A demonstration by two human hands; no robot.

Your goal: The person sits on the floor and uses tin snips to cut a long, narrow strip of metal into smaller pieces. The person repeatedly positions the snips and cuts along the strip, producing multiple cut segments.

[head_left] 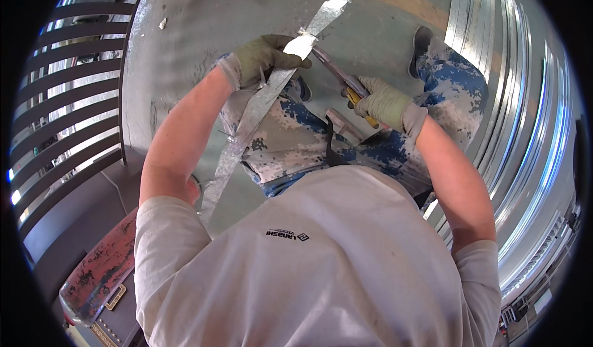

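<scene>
A long shiny galvanized metal strip (256, 112) runs slantwise from the top of the view down past my left side. Small bent tabs stick out along its edges. My gloved left hand (262, 58) is closed on the strip, thumb on its upper face. In my gloved right hand (384, 103) are what look like tin snips (336, 72), with yellow on the handles. Their long grey jaws point up and left, and the tip meets the strip's right edge just beyond my left hand. Whether the jaws are parted cannot be made out.
Long shiny metal profiles (513, 100) lie stacked along the right. A dark slatted frame (74, 87) stands at the left, above a worn red object (102, 273). My legs in camouflage trousers (296, 140) are bent under the strip. A pale scrap (163, 23) lies on the grey floor.
</scene>
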